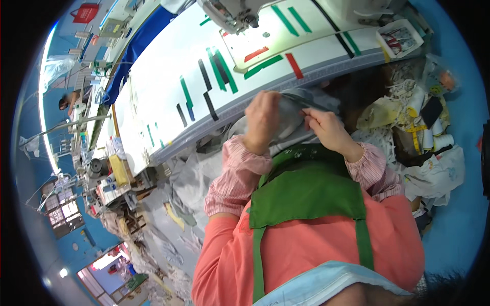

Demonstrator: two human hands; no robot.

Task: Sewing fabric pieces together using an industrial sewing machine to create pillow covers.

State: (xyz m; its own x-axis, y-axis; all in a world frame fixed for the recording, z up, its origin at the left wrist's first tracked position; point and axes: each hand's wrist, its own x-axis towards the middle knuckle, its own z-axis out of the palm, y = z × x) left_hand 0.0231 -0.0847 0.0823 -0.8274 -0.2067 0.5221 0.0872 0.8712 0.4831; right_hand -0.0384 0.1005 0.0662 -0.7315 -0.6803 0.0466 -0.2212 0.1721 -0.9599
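Observation:
A piece of grey fabric lies bunched over my lap, below the front edge of the white sewing table. My left hand is closed in a fist at the fabric's left side; its fingertips are partly hidden. On the other side my right hand pinches the fabric between thumb and fingers. A darker strip of the cloth runs between the two hands. The sewing machine head stands beyond them, apart from the fabric.
Green, black and red tape strips mark the tabletop. A white tray with small tools sits at the right end. Thread cones, scraps and a yellow tape measure lie at my right. More grey cloth hangs at my left.

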